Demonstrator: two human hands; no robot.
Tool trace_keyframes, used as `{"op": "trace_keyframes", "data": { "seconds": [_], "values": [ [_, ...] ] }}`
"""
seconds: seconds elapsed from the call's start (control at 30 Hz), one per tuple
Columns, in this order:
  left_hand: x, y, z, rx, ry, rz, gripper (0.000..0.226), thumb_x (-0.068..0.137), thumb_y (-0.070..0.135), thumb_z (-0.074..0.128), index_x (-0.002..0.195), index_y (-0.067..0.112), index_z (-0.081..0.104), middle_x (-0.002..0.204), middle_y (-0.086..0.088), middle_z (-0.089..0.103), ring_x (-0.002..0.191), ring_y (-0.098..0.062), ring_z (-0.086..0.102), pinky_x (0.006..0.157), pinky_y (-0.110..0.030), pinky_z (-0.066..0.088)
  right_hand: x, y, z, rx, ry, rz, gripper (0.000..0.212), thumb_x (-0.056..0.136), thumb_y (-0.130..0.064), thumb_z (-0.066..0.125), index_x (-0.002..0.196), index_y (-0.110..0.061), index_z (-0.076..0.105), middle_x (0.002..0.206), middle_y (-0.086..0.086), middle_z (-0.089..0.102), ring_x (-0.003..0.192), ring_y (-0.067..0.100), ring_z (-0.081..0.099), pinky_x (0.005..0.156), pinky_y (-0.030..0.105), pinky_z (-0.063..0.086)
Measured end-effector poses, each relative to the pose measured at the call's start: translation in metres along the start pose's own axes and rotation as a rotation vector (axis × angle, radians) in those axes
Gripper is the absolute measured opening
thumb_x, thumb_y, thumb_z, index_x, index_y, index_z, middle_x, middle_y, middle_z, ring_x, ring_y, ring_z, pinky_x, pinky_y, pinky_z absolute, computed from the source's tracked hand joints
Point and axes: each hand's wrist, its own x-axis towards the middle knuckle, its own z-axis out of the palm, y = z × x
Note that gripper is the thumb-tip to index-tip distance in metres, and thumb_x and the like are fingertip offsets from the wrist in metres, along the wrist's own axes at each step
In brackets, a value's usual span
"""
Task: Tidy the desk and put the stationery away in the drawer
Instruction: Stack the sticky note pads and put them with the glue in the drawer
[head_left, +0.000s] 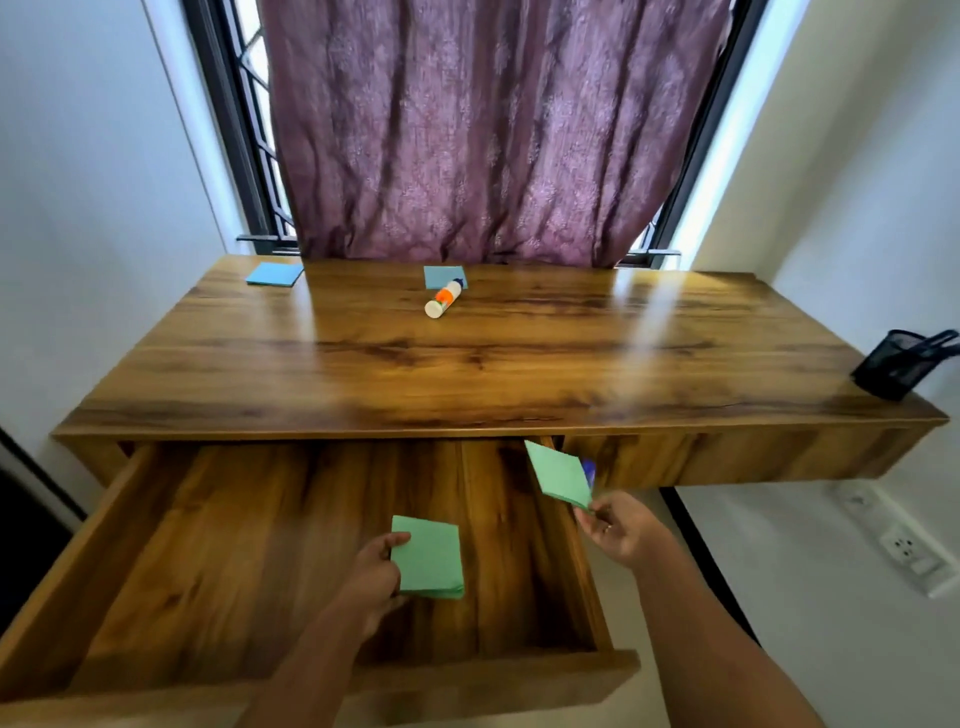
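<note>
The wooden drawer (130, 545) under the desk stands pulled open. Inside it, my left hand (371, 571) grips a green sticky-note pad (428, 558) by its left edge, low over the drawer floor. My right hand (621, 527) pinches a second green pad (558, 473) by its lower corner, tilted above the drawer's right wall; something blue shows behind it. On the desk (519, 374) lie a blue pad (275, 274) at the back left, another blue pad (441, 275) at the back centre, and a white glue bottle (443, 299) with an orange label on its side.
A black mesh pen holder (893, 364) with dark pens stands at the desk's right edge. A purple curtain (483, 130) hangs over the window behind the desk. White walls close in on both sides, with a socket (906, 548) low on the right wall.
</note>
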Motion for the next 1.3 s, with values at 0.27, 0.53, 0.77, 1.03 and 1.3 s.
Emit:
{"op": "trace_keyframes", "data": {
  "seconds": [0.27, 0.53, 0.77, 1.03, 1.3],
  "values": [
    [0.025, -0.004, -0.004, 0.106, -0.009, 0.002, 0.048, 0.09, -0.018, 0.032, 0.115, 0.018, 0.052, 0.125, -0.011, 0.04, 0.112, -0.03, 0.045, 0.081, -0.039, 0.051, 0.031, -0.013, 0.023, -0.057, -0.01, -0.051, 0.03, 0.088, 0.011, 0.03, 0.11, -0.002, 0.045, 0.085, 0.013, 0.049, 0.064, 0.018, 0.047, 0.037, 0.015, 0.046],
    [0.026, -0.018, -0.022, 0.363, -0.003, 0.028, 0.063, 0.084, -0.023, 0.032, 0.128, 0.02, 0.043, 0.137, -0.015, 0.038, 0.11, -0.027, 0.045, 0.084, -0.038, 0.053, -0.018, 0.021, 0.029, -0.422, -0.036, -0.248, 0.024, 0.089, 0.009, 0.047, 0.108, -0.004, 0.052, 0.114, 0.014, 0.057, 0.103, 0.025, 0.06, 0.07, 0.03, 0.056],
    [0.008, -0.016, -0.031, 0.801, -0.085, 0.125, 0.079, 0.085, -0.006, 0.047, 0.147, 0.032, 0.015, 0.14, -0.014, 0.035, 0.118, -0.028, 0.044, 0.092, -0.037, 0.048, -0.039, 0.094, 0.038, -1.189, 0.03, -0.217, 0.021, 0.09, -0.004, 0.054, 0.111, -0.003, 0.058, 0.111, 0.014, 0.061, 0.103, 0.029, 0.061, 0.085, 0.04, 0.056],
    [0.0, -0.023, -0.033, 1.054, -0.111, 0.081, 0.088, 0.085, 0.001, 0.056, 0.151, 0.026, 0.003, 0.138, -0.015, 0.04, 0.12, -0.025, 0.045, 0.093, -0.031, 0.043, -0.057, 0.11, 0.03, -1.626, 0.172, -0.25, 0.057, 0.094, -0.009, 0.051, 0.144, -0.013, 0.024, 0.135, 0.016, 0.046, 0.125, 0.033, 0.048, 0.101, 0.043, 0.044],
    [0.0, -0.03, -0.032, 1.207, -0.008, 0.203, 0.063, 0.086, 0.025, 0.062, 0.141, 0.024, 0.033, 0.133, -0.008, 0.047, 0.118, -0.025, 0.049, 0.096, -0.035, 0.047, -0.067, 0.116, 0.039, -1.803, 0.168, -0.384, 0.052, 0.091, -0.016, 0.058, 0.139, -0.018, 0.037, 0.134, 0.011, 0.05, 0.125, 0.03, 0.049, 0.099, 0.046, 0.044]
  ]
}}
